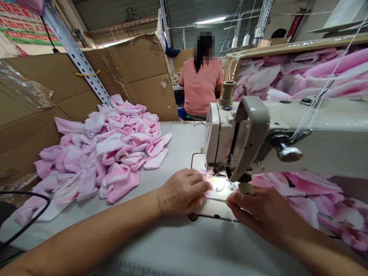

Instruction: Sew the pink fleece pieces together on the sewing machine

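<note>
A white sewing machine (pixel 310 134) stands over the table, its lamp lighting the metal needle plate (pixel 220 195). My left hand (pixel 184 191) lies at the left of the needle, fingers curled down on a pink fabric piece (pixel 207 188), most of which the hand covers. On the other side of the needle, my right hand (pixel 261 209) is by the plate's front edge, below the presser area. Its thumb and fingertips are pressed close together; anything between them is too small or hidden to make out.
A heap of pink and white fabric pieces (pixel 115 149) lies left on the grey table (pixel 172 245). More pink pieces (pixel 319 199) are behind and right of the machine. Cardboard walls (pixel 129 73) border the table. A person in a salmon shirt (pixel 201 86) sits ahead, facing away.
</note>
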A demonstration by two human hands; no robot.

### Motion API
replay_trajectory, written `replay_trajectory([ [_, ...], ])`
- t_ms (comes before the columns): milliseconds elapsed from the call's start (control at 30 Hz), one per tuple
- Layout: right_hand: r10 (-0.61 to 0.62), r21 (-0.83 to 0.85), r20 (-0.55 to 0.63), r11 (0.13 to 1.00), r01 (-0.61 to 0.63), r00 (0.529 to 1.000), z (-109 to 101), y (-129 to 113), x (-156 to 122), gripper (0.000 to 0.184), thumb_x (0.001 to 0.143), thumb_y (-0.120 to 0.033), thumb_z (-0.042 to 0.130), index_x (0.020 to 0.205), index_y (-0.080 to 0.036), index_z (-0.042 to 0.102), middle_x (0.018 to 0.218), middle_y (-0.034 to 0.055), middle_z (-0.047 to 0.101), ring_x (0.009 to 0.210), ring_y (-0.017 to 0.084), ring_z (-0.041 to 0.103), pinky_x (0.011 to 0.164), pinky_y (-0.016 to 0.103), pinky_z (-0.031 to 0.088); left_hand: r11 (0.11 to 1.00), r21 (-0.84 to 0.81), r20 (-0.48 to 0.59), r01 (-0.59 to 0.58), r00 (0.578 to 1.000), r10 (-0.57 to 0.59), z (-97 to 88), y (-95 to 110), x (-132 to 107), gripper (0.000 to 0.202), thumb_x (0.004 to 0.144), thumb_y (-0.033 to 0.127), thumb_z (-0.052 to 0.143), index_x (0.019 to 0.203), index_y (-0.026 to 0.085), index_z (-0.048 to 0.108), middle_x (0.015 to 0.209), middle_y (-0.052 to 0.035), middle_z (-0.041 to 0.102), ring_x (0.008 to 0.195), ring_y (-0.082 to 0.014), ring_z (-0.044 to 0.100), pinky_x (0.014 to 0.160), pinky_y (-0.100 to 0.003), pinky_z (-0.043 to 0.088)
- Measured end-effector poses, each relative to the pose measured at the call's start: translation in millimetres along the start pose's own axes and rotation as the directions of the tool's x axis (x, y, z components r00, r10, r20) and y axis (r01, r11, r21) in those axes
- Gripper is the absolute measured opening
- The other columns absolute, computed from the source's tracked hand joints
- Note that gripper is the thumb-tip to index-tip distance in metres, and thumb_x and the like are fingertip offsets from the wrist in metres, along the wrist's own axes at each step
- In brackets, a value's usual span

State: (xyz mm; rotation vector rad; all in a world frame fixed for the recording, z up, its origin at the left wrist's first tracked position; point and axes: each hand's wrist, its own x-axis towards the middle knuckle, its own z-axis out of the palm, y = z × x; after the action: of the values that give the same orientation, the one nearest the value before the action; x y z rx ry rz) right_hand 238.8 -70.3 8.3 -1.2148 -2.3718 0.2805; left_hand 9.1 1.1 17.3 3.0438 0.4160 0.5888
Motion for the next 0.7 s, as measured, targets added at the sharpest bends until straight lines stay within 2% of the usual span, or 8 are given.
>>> replay_trajectory([
  [133, 0.028, 0.016, -0.014, 0.999, -0.028, 1.000, 0, -2, -1, 0.026, 0.093, -0.021, 0.042, 0.076, -0.020, 0.062, 0.063, -0.0016, 0.057, 0.057, 0.012, 0.050, 0.054, 0.026, 0.032, 0.999, 0.049, -0.016, -0.009, 1.000, 0.010, 1.9, 4, 0, 0.022, 0.082, 0.020, 0.048, 0.103, 0.015, 0.055, 0.088, -0.0057, 0.061, 0.081, -0.0176, 0.055, 0.081, -0.031, 0.047],
  [267, 0.041, 0.021, -0.021, 0.999, -0.040, 0.999, -2, 2, -2, 0.024, 0.092, -0.021, 0.043, 0.077, -0.021, 0.062, 0.066, -0.0002, 0.059, 0.059, 0.013, 0.052, 0.056, 0.026, 0.035, 0.994, 0.104, -0.057, 0.028, 0.998, -0.023, 8.6, 4, 1, 0.015, 0.092, 0.018, 0.043, 0.096, 0.016, 0.057, 0.080, -0.0032, 0.060, 0.076, -0.0157, 0.055, 0.077, -0.029, 0.046],
  [433, 0.051, -0.138, -0.021, 0.989, -0.053, 0.998, -4, 14, -3, 0.024, 0.090, -0.023, 0.043, 0.084, -0.021, 0.065, 0.072, 0.0029, 0.062, 0.068, 0.017, 0.056, 0.059, 0.029, 0.036, 0.993, 0.057, -0.086, 0.103, 0.992, -0.098, 10.4, 3, 2, 0.016, 0.094, 0.021, 0.045, 0.084, 0.016, 0.056, 0.073, -0.0017, 0.058, 0.074, -0.0154, 0.054, 0.072, -0.028, 0.044],
  [533, 0.072, -0.189, -0.013, 0.979, -0.073, 0.997, -3, 15, -1, 0.022, 0.089, -0.022, 0.044, 0.082, -0.021, 0.065, 0.070, 0.0021, 0.060, 0.068, 0.018, 0.055, 0.060, 0.029, 0.035, 0.992, 0.055, -0.094, 0.111, 0.990, -0.105, 9.9, 2, 2, 0.018, 0.094, 0.022, 0.046, 0.080, 0.016, 0.056, 0.073, -0.0015, 0.059, 0.075, -0.0155, 0.054, 0.069, -0.028, 0.041],
  [700, 0.072, -0.181, -0.024, 0.981, -0.075, 0.997, -1, 7, 4, 0.017, 0.084, -0.015, 0.050, 0.069, -0.021, 0.057, 0.062, -0.0013, 0.054, 0.061, 0.015, 0.049, 0.055, 0.027, 0.027, 0.992, 0.108, -0.086, 0.065, 0.995, -0.056, 8.8, 3, 3, 0.017, 0.094, 0.019, 0.043, 0.085, 0.018, 0.058, 0.083, -0.0019, 0.063, 0.079, -0.0155, 0.055, 0.069, -0.029, 0.039],
])
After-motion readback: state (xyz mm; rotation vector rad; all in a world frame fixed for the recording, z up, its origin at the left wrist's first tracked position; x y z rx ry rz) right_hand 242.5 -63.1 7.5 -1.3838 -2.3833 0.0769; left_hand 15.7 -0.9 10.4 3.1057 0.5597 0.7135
